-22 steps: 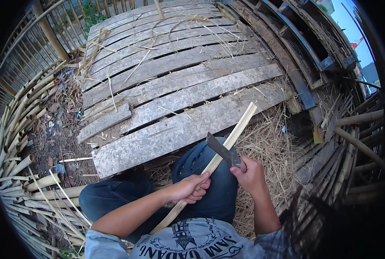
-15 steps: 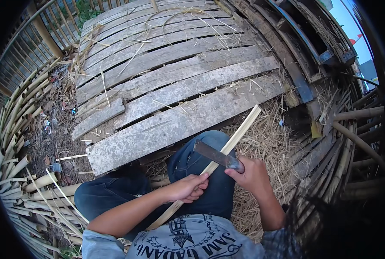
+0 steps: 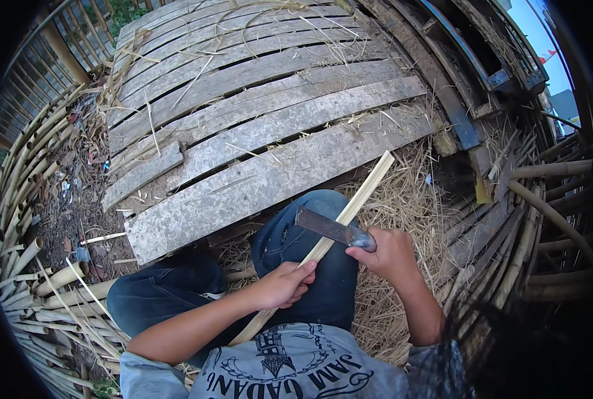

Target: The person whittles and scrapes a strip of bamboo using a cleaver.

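Note:
My left hand (image 3: 284,284) is closed around a pale split bamboo strip (image 3: 365,191), which runs slantwise from beside my belly up over my knee. In my right hand (image 3: 393,256) is the handle of a broad, square-ended knife (image 3: 323,225). Its dark blade lies across the strip, just beyond my left fingers, and points to the left. The strip's far end is free, above the straw. Beneath the blade and strip is my bent knee in blue jeans (image 3: 270,236). How deep the edge sits in the bamboo cannot be made out.
A slatted wooden platform (image 3: 243,193) lies ahead, strewn with thin strips, with a short loose board (image 3: 143,176) on it. Bamboo shavings (image 3: 393,292) cover the ground at right. Cut bamboo poles (image 3: 27,256) are stacked left; more poles (image 3: 549,173) and dark timbers stand right.
The whole view has shifted slightly, so the platform appears a little higher and further left. Both hands keep their grips, and the knife stays across the strip in nearly the same place.

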`<state>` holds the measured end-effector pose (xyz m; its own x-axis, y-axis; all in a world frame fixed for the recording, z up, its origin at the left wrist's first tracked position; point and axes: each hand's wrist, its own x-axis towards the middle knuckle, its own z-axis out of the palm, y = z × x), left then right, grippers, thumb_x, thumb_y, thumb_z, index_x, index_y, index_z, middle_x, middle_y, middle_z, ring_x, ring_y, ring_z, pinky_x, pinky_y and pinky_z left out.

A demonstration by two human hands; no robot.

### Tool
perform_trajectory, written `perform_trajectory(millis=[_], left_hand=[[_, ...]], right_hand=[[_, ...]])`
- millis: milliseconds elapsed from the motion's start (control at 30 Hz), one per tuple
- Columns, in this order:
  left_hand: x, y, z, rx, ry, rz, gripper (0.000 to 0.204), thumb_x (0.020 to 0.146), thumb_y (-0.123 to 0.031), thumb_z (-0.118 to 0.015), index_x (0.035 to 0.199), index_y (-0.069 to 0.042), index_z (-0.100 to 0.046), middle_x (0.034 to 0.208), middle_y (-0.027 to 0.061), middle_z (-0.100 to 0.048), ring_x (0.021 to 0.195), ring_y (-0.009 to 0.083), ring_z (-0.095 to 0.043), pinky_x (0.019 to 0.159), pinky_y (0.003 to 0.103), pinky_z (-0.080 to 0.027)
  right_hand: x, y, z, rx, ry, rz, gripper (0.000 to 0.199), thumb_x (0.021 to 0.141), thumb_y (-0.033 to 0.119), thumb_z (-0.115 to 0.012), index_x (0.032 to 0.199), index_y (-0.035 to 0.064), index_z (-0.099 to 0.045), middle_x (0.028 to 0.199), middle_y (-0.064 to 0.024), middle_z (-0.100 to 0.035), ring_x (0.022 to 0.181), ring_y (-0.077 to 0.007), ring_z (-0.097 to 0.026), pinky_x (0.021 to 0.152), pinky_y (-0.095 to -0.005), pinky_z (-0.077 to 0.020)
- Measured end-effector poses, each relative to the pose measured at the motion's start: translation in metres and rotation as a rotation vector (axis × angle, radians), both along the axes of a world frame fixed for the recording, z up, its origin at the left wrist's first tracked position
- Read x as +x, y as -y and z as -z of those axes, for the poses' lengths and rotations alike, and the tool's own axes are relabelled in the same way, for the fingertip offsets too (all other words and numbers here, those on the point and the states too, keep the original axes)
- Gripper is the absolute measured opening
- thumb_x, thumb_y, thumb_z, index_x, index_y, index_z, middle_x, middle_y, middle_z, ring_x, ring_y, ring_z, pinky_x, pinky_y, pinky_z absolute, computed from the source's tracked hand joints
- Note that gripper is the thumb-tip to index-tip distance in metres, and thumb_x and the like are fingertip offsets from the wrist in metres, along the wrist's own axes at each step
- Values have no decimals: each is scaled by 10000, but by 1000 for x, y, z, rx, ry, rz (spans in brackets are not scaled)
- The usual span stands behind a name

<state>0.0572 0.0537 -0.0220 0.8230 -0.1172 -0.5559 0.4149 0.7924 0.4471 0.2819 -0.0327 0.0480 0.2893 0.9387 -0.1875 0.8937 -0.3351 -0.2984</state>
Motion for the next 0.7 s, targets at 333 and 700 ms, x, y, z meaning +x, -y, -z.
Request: perform_trajectory(millis=[333, 700], left_hand=[[0, 4, 0, 149, 30, -26, 496, 1023, -517, -337, 755, -110, -429, 503, -58, -315, 388, 63, -282, 371, 251, -238], [-10, 1, -7, 232, -8, 47, 522, 1028, -486, -363, 778, -51, -505, 520, -34, -379, 438, 65, -336, 416, 255, -283]], right_hand=[[4, 1, -1, 14, 102, -41, 638, 711, 692, -666, 641, 61, -602, 574, -142, -607, 551, -333, -636, 509, -428, -491], [59, 7, -8, 98, 112, 337, 438, 795, 418, -704, 689, 4, -607, 548, -164, -542, 524, -349, -563, 529, -415, -440]])
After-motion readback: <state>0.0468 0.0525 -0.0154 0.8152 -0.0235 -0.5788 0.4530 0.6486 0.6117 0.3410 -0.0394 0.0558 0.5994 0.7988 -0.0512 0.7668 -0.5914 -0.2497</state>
